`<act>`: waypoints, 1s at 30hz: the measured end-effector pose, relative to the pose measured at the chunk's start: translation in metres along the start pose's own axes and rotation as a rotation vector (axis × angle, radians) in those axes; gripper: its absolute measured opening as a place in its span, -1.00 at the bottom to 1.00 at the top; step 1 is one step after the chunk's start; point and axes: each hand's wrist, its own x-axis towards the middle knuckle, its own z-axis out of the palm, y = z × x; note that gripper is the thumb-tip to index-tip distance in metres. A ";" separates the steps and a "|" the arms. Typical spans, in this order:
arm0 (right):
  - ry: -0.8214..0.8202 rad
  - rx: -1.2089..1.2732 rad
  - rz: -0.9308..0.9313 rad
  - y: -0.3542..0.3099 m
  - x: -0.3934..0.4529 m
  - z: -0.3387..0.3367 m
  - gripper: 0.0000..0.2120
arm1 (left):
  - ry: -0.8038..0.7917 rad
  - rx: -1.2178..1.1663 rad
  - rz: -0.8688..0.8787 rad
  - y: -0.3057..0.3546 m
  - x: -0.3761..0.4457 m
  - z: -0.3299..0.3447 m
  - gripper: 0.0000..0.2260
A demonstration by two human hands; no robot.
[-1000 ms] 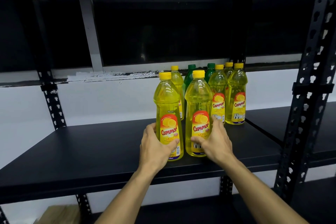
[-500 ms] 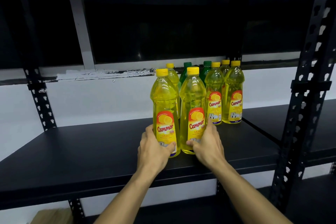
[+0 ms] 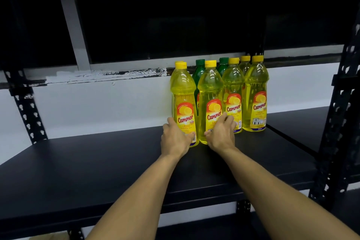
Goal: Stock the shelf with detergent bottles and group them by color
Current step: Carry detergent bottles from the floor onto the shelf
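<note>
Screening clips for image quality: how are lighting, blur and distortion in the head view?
Head view: upper shelf bay nearly black; yellow bottles brightly lit with small glare spots; labels readable, slightly soft; left upright smeared by motion blur; right upright bowed by wide-angle distortion; both hands fairly sharp.

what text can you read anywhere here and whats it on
"Cammer": red brand name on the label of each front yellow bottle, clearest on the left bottle, the one beside it, the third and the right bottle.
"LEMON": under the brand on the left bottle's label, only just readable.
Fine print and barcodes on the labels: too small to read.
Green bottles: labels hidden.
Shelf: no text.
</note>
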 end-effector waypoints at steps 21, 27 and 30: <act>0.067 -0.210 -0.055 -0.003 0.036 0.027 -0.20 | -0.006 0.059 -0.016 0.001 0.042 0.023 -0.34; 0.094 -0.264 -0.083 -0.004 0.038 0.035 -0.24 | -0.003 0.078 0.003 -0.002 0.045 0.024 -0.34; 0.090 -0.264 -0.065 -0.005 0.039 0.037 -0.21 | -0.002 0.080 0.001 -0.002 0.044 0.025 -0.34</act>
